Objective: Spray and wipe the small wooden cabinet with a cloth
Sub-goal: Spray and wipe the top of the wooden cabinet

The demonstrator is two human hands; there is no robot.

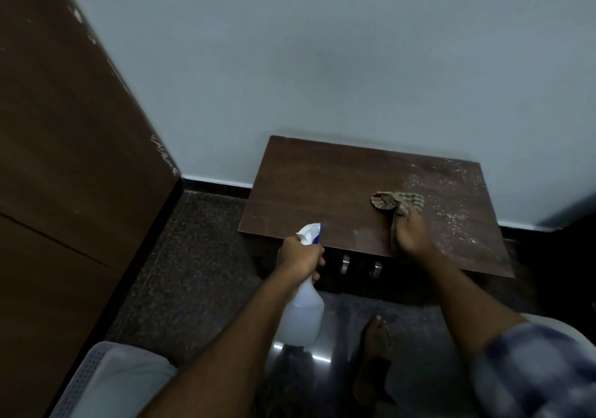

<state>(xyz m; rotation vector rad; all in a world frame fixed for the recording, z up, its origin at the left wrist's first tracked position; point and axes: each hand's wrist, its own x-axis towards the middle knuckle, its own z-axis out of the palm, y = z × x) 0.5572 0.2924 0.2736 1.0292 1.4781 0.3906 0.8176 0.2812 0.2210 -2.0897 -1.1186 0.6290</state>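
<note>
A small dark wooden cabinet [309, 188] stands against the pale wall, its top seen from above. Fine spray droplets speckle the right part of the top. My left hand [298, 256] grips the neck of a translucent white spray bottle [301, 317] with a white and blue trigger head, held in front of the cabinet's near left edge, nozzle toward the top. My right hand [411, 235] holds a striped brown cloth [396, 201] that lies on the cabinet top, near its right half. Two metal handles [359, 264] show on the cabinet front.
A tall brown wooden panel [64, 159] fills the left side. A white perforated basket [93, 382] sits at the bottom left. The floor is dark speckled stone [200, 272]. My bare foot [375, 346] rests on the floor below the cabinet. A dark object stands at the far right.
</note>
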